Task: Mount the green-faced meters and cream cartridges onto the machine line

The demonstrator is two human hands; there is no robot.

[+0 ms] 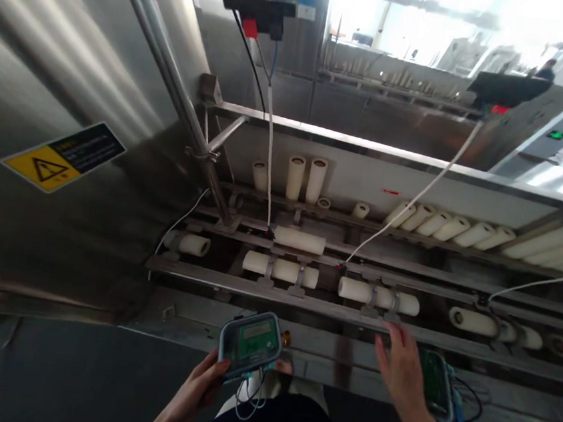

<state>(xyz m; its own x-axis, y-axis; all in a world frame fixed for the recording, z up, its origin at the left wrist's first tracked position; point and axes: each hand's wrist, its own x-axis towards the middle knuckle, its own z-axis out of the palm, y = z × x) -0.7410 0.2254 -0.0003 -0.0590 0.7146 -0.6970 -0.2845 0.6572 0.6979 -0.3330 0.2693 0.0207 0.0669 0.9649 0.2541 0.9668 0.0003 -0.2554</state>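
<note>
My left hand [205,384] grips the lower left edge of a clear-lidded plastic box [250,346] with a green circuit board inside. A brass fitting [286,338] juts from the box's right side, and thin wires [252,396] hang below it. My right hand [399,364] is open, thumb and fingers apart, at the front metal rail; whether its fingertips touch the rail I cannot tell. Just right of that wrist is a second circuit-board box [437,385], partly hidden by the hand. Beyond the rail lie white tubes [378,296] in metal cradles.
More white tubes [434,223] stand or lean along the back panel. White cables [413,199] run from overhead down to the rails. A steel wall [58,228] with a yellow warning label [47,166] closes off the left side. A metal pole [169,65] slants down beside it.
</note>
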